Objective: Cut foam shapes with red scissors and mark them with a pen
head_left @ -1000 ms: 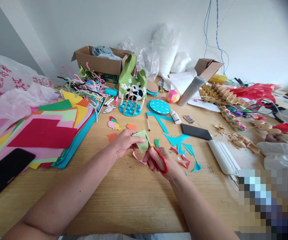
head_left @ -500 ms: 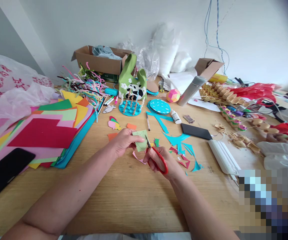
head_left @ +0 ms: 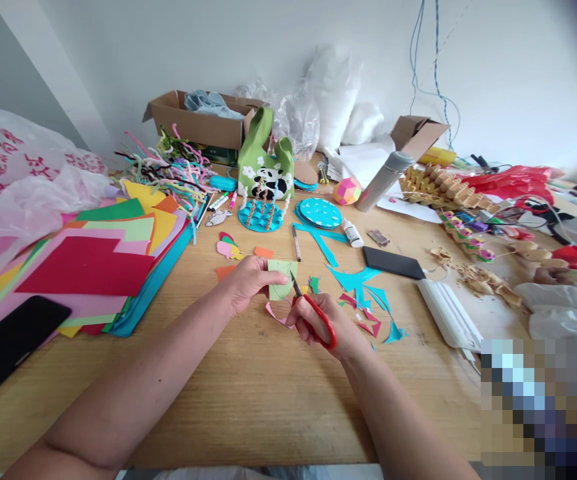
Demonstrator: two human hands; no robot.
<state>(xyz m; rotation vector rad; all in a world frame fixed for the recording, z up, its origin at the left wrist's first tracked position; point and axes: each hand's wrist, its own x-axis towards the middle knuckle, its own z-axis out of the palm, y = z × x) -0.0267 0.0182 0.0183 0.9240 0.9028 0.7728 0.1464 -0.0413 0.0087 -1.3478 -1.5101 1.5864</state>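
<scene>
My left hand (head_left: 249,280) pinches a small light green felt sheet (head_left: 279,291) by its left edge, above the table. A drawn outline shows on the sheet. In my right hand (head_left: 313,323) are red-handled scissors (head_left: 332,333), their blades (head_left: 295,283) at the sheet's right edge. Small pink, green and yellow scraps (head_left: 314,285) lie around and under the hands. Two orange pieces (head_left: 263,252) rest just beyond my left hand. Farther off sits a little pile of cut pink, red and yellow shapes (head_left: 228,248).
Coloured felt sheets (head_left: 85,267) and a black phone (head_left: 13,347) lie on the left. Blue offcuts (head_left: 355,279), a pen (head_left: 297,242), a glue bottle (head_left: 353,233) and a black slab (head_left: 393,263) are ahead and right. A grey flask (head_left: 384,181) stands farther back. Another person's hand (head_left: 558,275) is at far right.
The green felt sheet has turned slightly and shifted a little right in my left hand, so its drawn outline faces me more fully. The scissors stay nearly in place.
</scene>
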